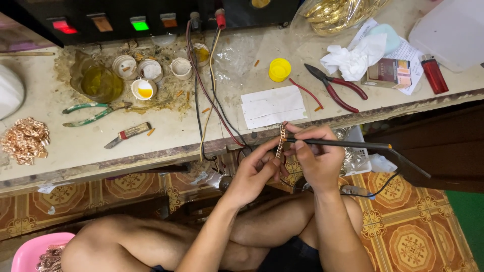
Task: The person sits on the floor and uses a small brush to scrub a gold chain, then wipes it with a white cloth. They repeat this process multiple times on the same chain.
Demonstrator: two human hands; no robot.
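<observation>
My left hand [254, 171] pinches a short gold-coloured chain [281, 141], holding it upright just in front of the low workbench [166, 136]. My right hand [315, 153] grips a thin black rod-shaped tool [353, 144] like a pen, its tip at the top of the chain. A dark cable [375, 191] hangs from the tool's rear end. Both hands are close together above my crossed legs.
On the bench lie red-handled pliers [335, 89], green-handled pliers [91, 112], a small knife [128, 134], a yellow cap [279, 69], white paper [272, 106], small pots, a jar of yellow liquid [98, 80], a heap of copper-coloured chain [24, 140], and wires running to a black box [111, 20]. A pink basin [35, 252] sits at the lower left.
</observation>
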